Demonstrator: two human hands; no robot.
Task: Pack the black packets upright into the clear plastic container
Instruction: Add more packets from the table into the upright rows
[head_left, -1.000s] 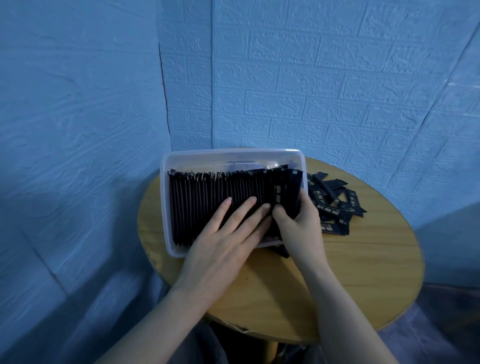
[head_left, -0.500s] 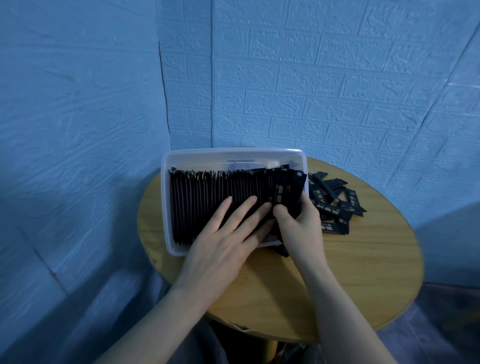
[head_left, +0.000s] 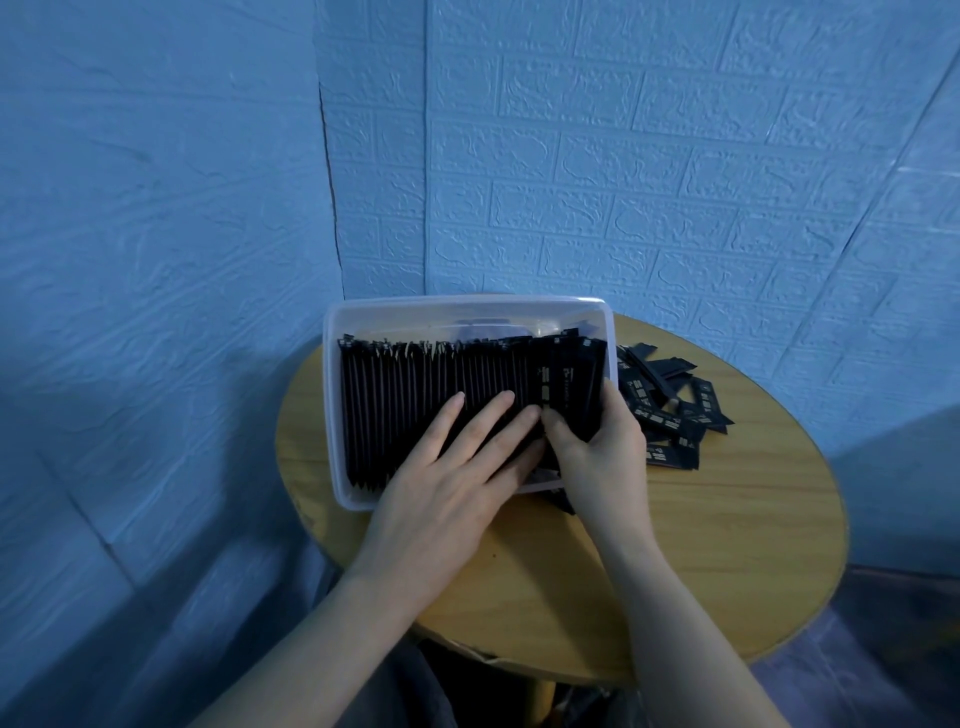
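A clear plastic container (head_left: 332, 410) sits on the left part of a round wooden table (head_left: 727, 519). A dense row of black packets (head_left: 410, 395) stands upright inside it. My left hand (head_left: 452, 478) lies flat with straight fingers pressing on the row's top edges. My right hand (head_left: 602, 447) grips a few black packets (head_left: 569, 384) at the row's right end, thumb on the near face, fingers behind. A loose pile of black packets (head_left: 670, 410) lies on the table to the right of the container.
Blue textured walls close in behind and to the left of the table. One packet corner (head_left: 561, 501) pokes out under my right wrist at the container's front edge. Bare wood lies on the near and right parts of the table.
The packets in my right hand have tipped a little more upright against the row. My left hand has stayed pressed on the row.
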